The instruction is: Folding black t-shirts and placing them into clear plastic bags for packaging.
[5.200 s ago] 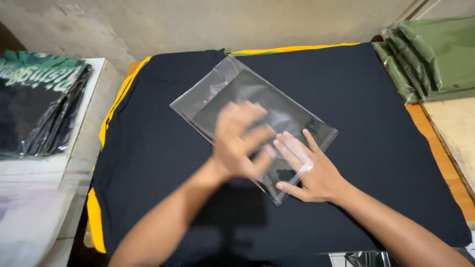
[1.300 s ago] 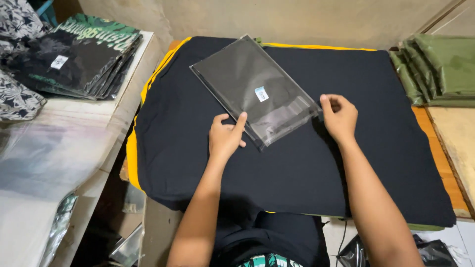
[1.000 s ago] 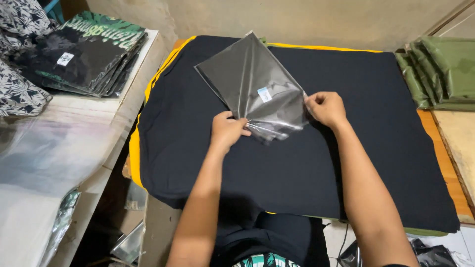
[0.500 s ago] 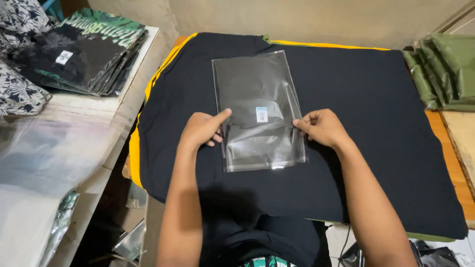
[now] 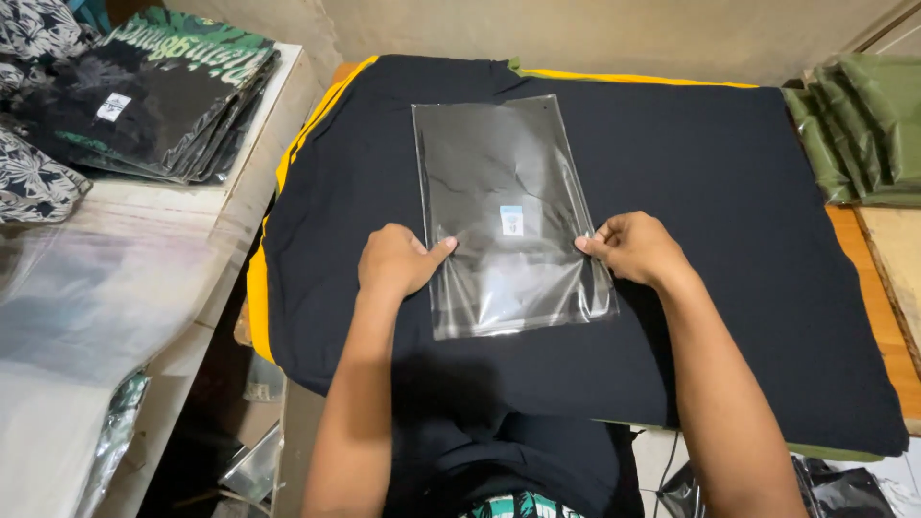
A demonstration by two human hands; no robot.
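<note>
A clear plastic bag (image 5: pixel 499 182) with a dark folded garment inside lies lengthwise on a stack of black cloth (image 5: pixel 729 240). A small pale sticker (image 5: pixel 511 220) sits near its middle. My left hand (image 5: pixel 396 260) pinches the bag's left edge, thumb on top. At the right edge, my right hand (image 5: pixel 634 247) pinches the plastic the same way. The empty open end of the bag (image 5: pixel 523 307) lies flat toward me, below both hands.
Packed dark garments with green print (image 5: pixel 163 96) are piled on a white side table at the left, patterned cloth (image 5: pixel 34 182) beside them. Folded olive-green bags (image 5: pixel 863 125) are stacked at the far right. Yellow cloth edges (image 5: pixel 259 288) show under the black stack.
The bag has been turned from a diagonal lie to straight lengthwise and laid flat. Both hands have shifted onto its side edges, slightly lower than half a second ago.
</note>
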